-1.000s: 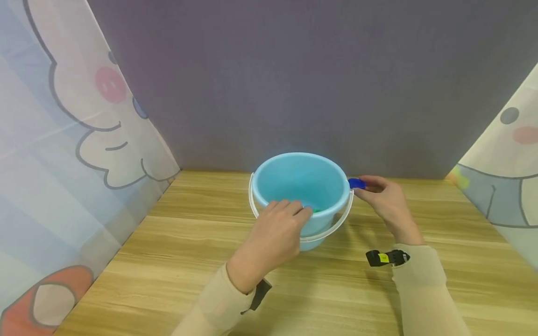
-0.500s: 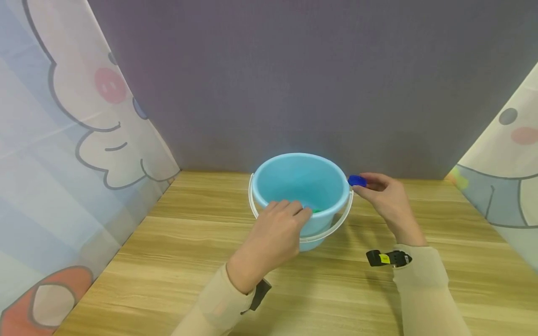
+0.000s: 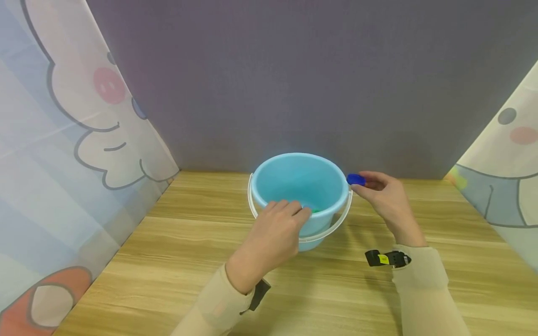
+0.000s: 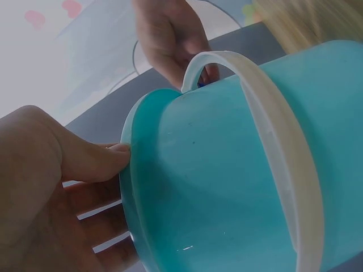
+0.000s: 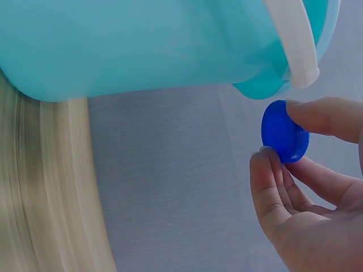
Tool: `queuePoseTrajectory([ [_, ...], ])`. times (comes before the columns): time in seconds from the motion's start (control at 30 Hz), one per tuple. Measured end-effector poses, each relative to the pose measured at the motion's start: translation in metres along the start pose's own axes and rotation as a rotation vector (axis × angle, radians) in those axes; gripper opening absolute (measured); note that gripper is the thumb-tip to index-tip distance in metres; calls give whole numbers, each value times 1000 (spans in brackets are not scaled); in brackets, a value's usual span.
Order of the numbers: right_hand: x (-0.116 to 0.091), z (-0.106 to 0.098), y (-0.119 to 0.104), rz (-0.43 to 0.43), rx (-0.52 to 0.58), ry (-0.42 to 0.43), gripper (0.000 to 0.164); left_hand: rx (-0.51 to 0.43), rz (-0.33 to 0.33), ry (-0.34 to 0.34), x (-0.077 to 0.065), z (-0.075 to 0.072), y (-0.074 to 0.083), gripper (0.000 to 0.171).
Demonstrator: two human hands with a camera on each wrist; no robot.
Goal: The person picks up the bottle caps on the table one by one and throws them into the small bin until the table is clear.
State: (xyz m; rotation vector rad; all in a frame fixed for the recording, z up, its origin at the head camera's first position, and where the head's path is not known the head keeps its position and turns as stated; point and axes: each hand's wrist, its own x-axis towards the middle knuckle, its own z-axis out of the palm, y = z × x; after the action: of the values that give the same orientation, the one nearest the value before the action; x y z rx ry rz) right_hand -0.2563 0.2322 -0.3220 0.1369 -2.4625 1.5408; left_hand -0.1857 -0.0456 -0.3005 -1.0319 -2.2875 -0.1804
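A light blue bucket with a white handle stands upright on the table. My left hand grips its near rim, thumb outside and fingers over the inner side, as the left wrist view shows with the bucket wall. To the right of the bucket, my right hand pinches a blue bottle cap between thumb and fingertips. In the right wrist view the ridged cap is held just beside the rim. Something green lies inside the bucket, mostly hidden by the left hand and rim.
The wooden table runs back to a grey panel. Cartoon-printed sheets stand along the left and right sides. The bucket handle hangs down at the front. A black strap sits on the right wrist.
The right hand has raised the blue bottle cap slightly and turned it next to the bucket rim. The left hand keeps its hold on the bucket.
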Motion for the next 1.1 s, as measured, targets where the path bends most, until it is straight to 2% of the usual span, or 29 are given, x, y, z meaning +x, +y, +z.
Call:
queuePoseTrajectory([
  [1.1, -8, -6, -17, -38, 13, 72, 55, 11, -1, 3, 0, -1, 1, 32],
])
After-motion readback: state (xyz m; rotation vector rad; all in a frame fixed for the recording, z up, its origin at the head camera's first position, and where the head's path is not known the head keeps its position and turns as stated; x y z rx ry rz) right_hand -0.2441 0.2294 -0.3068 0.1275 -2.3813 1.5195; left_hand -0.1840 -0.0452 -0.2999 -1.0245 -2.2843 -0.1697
